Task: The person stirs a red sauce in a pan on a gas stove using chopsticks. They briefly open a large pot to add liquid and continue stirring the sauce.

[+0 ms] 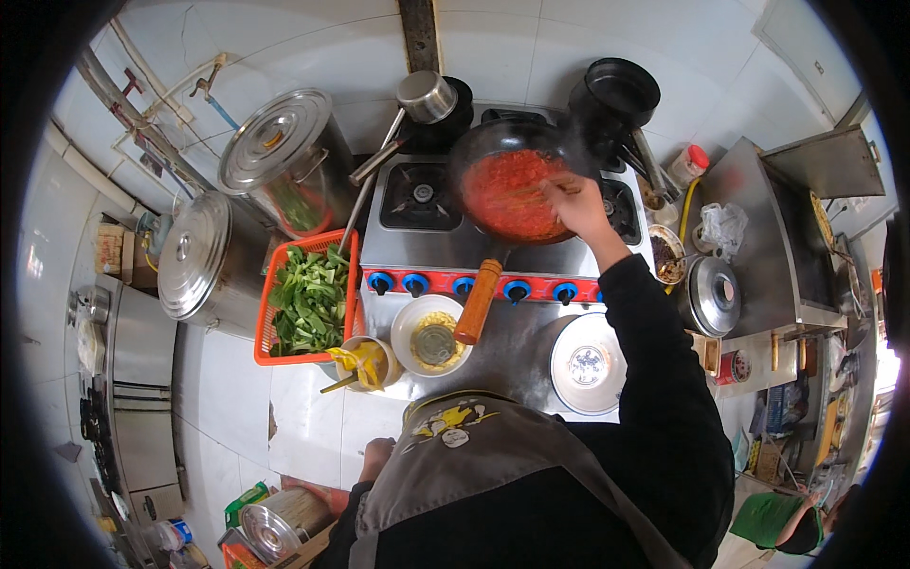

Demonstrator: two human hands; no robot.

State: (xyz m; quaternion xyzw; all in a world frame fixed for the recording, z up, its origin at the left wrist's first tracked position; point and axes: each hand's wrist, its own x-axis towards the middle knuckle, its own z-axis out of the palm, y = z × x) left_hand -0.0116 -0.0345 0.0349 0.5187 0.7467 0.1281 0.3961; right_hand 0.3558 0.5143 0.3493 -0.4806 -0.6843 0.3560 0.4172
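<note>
In my right hand [572,203] is a pair of wooden chopsticks [522,192], their tips down in a red, chunky sauce [508,181]. The sauce fills the bottom of a dark wok [483,142], and faint steam hangs over it. The wok sits on a steel gas stove [434,245], its wooden handle [478,302] pointing towards me. My left hand [377,455] hangs low beside my apron, away from the stove; its fingers are partly hidden. Before me stands a white bowl [402,323] of chopped yellowish bits with a round container in it.
An orange basket [263,334] of cut greens stands left, by tall lidded steel pots [274,139]. A white enamel basin [561,384] lies under my right forearm. Dark pans [615,89] sit behind the wok. A person in green [771,519] is at the lower right.
</note>
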